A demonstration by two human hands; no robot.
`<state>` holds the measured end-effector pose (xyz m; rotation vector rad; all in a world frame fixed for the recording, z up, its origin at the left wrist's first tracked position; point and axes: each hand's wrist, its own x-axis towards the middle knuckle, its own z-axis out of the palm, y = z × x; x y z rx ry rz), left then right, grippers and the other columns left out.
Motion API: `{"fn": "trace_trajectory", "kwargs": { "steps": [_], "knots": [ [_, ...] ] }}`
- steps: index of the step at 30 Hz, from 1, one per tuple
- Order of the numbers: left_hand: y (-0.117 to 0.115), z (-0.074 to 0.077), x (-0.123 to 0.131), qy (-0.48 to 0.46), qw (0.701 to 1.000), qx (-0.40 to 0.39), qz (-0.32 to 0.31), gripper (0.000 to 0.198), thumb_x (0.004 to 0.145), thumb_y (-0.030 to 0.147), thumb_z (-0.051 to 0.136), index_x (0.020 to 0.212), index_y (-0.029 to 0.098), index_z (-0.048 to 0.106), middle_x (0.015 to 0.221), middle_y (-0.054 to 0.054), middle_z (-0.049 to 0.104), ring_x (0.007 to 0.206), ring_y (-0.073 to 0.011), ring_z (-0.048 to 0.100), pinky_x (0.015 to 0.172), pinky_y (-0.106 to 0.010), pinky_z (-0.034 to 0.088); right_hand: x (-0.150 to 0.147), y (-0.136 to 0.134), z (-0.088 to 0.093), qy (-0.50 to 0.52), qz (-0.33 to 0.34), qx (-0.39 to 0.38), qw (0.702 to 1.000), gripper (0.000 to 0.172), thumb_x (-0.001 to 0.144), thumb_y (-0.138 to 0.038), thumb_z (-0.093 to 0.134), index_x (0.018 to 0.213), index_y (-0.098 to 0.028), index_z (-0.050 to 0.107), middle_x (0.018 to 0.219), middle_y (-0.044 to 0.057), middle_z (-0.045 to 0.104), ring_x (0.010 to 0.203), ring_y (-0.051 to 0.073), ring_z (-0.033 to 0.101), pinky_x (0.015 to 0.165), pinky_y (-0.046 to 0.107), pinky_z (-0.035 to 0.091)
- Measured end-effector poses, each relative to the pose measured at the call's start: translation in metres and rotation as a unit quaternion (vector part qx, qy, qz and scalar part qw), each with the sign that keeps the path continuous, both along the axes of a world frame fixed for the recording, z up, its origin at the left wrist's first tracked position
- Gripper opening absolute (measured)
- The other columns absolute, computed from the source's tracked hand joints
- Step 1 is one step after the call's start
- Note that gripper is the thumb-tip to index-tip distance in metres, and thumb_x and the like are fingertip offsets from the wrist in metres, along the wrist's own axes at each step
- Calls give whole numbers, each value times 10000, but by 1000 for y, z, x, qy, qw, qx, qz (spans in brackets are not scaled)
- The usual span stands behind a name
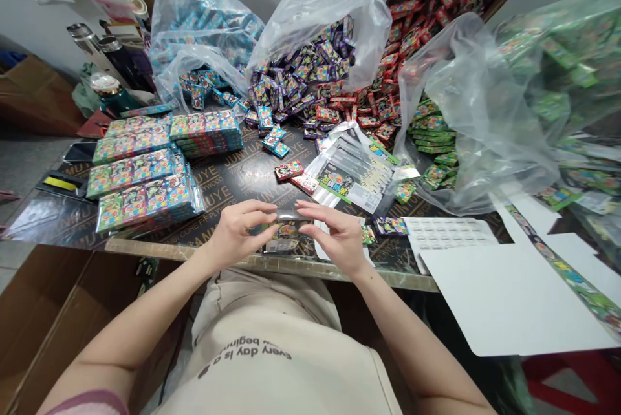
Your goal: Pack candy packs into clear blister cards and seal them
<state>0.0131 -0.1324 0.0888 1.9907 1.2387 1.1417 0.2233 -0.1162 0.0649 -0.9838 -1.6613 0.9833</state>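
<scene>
Close to the table's front edge, my left hand (245,229) and my right hand (337,233) face each other. Between them is a small dark packet (287,231) with a shiny clear film over it and some colourful print. Fingers and thumbs of both hands pinch its two ends. Its exact kind is partly hidden by the fingertips. Just beyond it lie a red packet (289,170) and a red and white packet (306,182). Beside my right hand is a purple packet (391,226).
Stacks of wrapped packets (148,198) stand at the left. Along the back are bags of blue packets (206,21), purple packets (310,63) and green packets (434,124), with loose red packets (388,79). Printed plastic pouches (356,172), a label sheet (449,233) and white card (514,292) lie rightward.
</scene>
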Motion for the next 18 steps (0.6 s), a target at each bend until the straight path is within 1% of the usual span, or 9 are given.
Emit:
{"fn": "trace_trajectory", "kwargs": {
  "steps": [4,6,8,9,11,12,14,16,18],
  "knots": [
    [3,-7,1,18,1000,-10,-16,155,810,260,615,703,198,707,947,-93,742,824,-187,698,763,-300,537,3,-5,-17,-13,-18,59,998,187,801,-224,653,940,-312,741,1058,22,720,968,222,683,910,408,532],
    [6,-7,2,6,1000,-10,-16,158,812,248,619,684,200,698,912,-84,746,792,-181,699,733,-293,537,1,-3,-17,-11,-17,46,999,168,823,-251,630,942,-306,736,1040,22,724,971,223,679,920,417,524],
    [9,-5,0,-24,1000,5,6,128,801,239,642,693,204,702,870,-66,747,762,-174,696,714,-290,538,-3,5,-12,15,5,11,1000,256,814,-333,645,1063,-299,695,1116,32,697,1013,237,661,937,431,510],
    [10,-3,-3,-46,998,18,36,103,790,238,661,701,207,703,853,-55,746,761,-173,694,717,-292,539,-5,13,-10,38,10,-5,999,366,800,-390,656,1154,-300,646,1186,40,664,1045,245,644,941,433,505],
    [12,-2,-13,-104,983,52,145,55,770,243,694,725,212,701,841,-29,739,788,-173,689,746,-306,544,-6,36,-11,77,-15,-14,997,560,783,-491,645,1299,-309,524,1325,54,569,1116,250,598,950,423,489],
    [11,-4,-20,-133,966,65,210,44,765,249,703,743,211,697,851,-21,734,810,-175,684,765,-316,545,-7,50,-15,77,-46,-7,996,586,788,-520,625,1320,-311,495,1365,60,531,1143,248,576,954,419,478],
    [8,-13,-35,-149,935,69,314,70,770,266,702,798,203,691,868,-17,724,819,-182,675,775,-337,549,-7,81,-31,23,-112,21,993,514,815,-531,579,1267,-289,539,1362,85,525,1164,249,548,947,423,462],
    [1,-30,-49,-72,932,49,351,121,781,283,689,867,197,692,878,-29,717,808,-199,669,782,-368,547,-7,114,-53,-67,-141,51,986,450,823,-525,560,1165,-236,608,1304,126,562,1174,272,531,942,455,445],
    [-7,-50,-59,63,933,43,351,147,788,283,676,913,208,694,935,-52,711,866,-235,660,839,-415,523,-11,145,-74,-151,-140,93,974,430,824,-514,557,1101,-196,637,1260,159,582,1196,299,507,970,492,404]
  ]
}}
